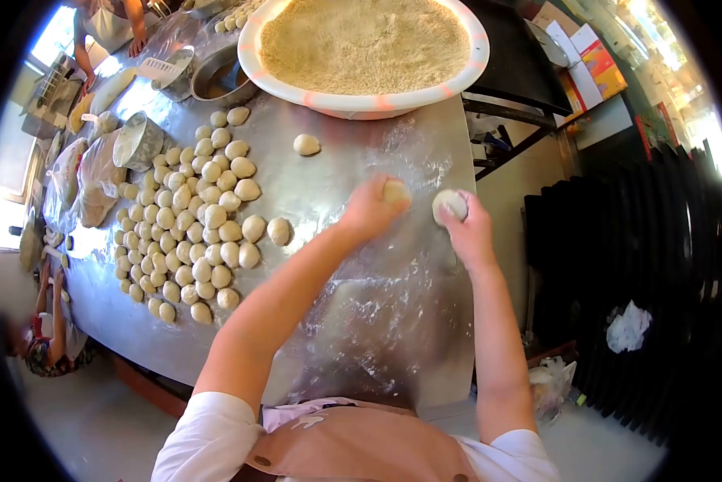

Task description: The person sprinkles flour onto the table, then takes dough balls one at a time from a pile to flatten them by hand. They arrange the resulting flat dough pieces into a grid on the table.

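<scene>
My left hand [371, 209] is closed round a dough ball [395, 194] above the floured part of the metal table [361, 321]. Close by on the right, my right hand [469, 229] grips another dough ball [449, 206], near the table's right edge. A single dough ball [306, 145] lies up and to the left of my hands. Many pale dough balls [182, 195] are spread in a large cluster on the left half of the table. Beyond my hands stands a wide white basin [361, 103] full of a yellowish crumbly powder.
A metal bowl [226, 76], a floury bucket [138, 141] and plastic bags [100, 177] stand at the back left. One person's arms [136, 28] show at the far end, another person [52, 337] at the left. A black rack [618, 265] is on the right.
</scene>
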`<state>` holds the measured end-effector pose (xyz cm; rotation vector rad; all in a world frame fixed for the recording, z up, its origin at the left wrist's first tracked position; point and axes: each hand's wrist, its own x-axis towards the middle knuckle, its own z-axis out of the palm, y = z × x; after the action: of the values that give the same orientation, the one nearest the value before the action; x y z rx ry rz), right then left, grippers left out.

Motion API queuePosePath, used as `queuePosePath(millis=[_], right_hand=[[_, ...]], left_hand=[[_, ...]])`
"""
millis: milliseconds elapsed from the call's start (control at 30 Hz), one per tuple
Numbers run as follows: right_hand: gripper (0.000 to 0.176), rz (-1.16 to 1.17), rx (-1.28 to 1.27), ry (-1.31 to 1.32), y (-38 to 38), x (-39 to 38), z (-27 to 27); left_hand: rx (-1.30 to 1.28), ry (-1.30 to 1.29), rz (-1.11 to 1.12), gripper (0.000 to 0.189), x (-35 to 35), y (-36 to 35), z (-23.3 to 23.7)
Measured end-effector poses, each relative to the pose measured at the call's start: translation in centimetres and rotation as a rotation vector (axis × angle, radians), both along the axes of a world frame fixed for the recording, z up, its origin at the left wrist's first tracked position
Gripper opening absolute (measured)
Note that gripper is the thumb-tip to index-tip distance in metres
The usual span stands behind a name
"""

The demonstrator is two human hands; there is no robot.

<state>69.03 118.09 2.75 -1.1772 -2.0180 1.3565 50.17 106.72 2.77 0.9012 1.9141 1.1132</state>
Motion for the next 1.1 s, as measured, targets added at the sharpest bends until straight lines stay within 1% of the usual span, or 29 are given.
queuePosePath(millis=[33,67,133,167,200,233,267,333,433,500,533,633,733,767,833,933,967,1033,1067,1100], right_hand=[[0.054,0.043,-0.036,0.014,1.7,-1.2,0.0],[0.057,0.085,-0.072,0.029,2.8,-2.0,-0.3],[0.063,0.163,0.178,-0.142,4.5,-2.1,-1.1],[0.066,0.203,0.304,-0.224,5.1,-2.3,-1.5],[0.069,0.195,0.29,-0.25,5.4,-2.3,-1.9],[0.071,0.185,0.275,-0.276,5.4,-2.3,-1.1],[0.073,0.172,0.26,-0.303,5.4,-2.5,-0.6],[0.073,0.198,0.268,-0.312,5.5,-3.3,-0.7],[0.071,0.296,0.284,-0.25,6.4,-3.8,-1.4],[0.071,0.345,0.289,-0.21,7.3,-3.8,-1.5],[0.071,0.352,0.291,-0.203,7.8,-3.7,-1.4],[0.071,0.351,0.261,-0.215,7.9,-4.0,-0.9],[0.07,0.367,0.28,-0.221,7.4,-4.6,-1.3],[0.07,0.376,0.297,-0.22,7.3,-4.7,-1.4],[0.069,0.36,0.246,-0.251,7.1,-4.9,-1.0],[0.069,0.335,0.153,-0.234,7.0,-4.8,0.0],[0.069,0.329,0.118,-0.217,6.9,-4.9,0.0],[0.068,0.338,0.217,-0.216,6.8,-4.8,-0.6],[0.068,0.341,0.268,-0.217,6.8,-4.8,-0.8],[0.068,0.343,0.26,-0.229,6.8,-4.8,-0.8]], left_hand=[[0.001,-0.017,-0.022,0.056,-0.7,1.2,-0.3],[-0.025,0.183,-0.028,0.061,-0.9,1.8,-0.6],[-0.082,0.583,-0.05,0.072,-1.1,3.0,-1.0],[-0.084,0.596,-0.013,0.076,-1.0,3.0,-1.1],[-0.088,0.607,0.024,0.081,-0.7,2.5,-1.2],[-0.093,0.62,0.057,0.086,-0.4,2.2,-1.1],[-0.13,0.526,0.075,0.084,-0.2,2.3,-0.6],[-0.197,0.336,0.113,0.082,0.1,2.9,0.3],[-0.072,0.467,0.089,0.079,-0.6,3.8,-2.2],[0.006,0.402,0.035,0.073,-1.4,3.9,-2.8],[0.046,0.37,0.007,0.071,-1.7,4.1,-2.2],[-0.043,0.272,0.035,0.067,-1.6,4.4,-0.5],[-0.073,0.51,0.101,0.067,-0.3,5.6,-1.2],[-0.076,0.478,0.112,0.068,-0.2,5.7,-1.3],[-0.08,0.41,0.126,0.069,0.1,5.9,-1.4],[0.058,0.405,0.163,0.068,0.1,5.1,-2.6],[0.027,0.502,0.172,0.067,0.4,4.8,-2.6],[-0.036,0.694,0.19,0.065,0.8,4.4,-2.5],[-0.039,0.598,0.179,0.065,0.6,4.5,-2.4],[-0.042,0.502,0.168,0.065,0.3,4.6,-2.3]])
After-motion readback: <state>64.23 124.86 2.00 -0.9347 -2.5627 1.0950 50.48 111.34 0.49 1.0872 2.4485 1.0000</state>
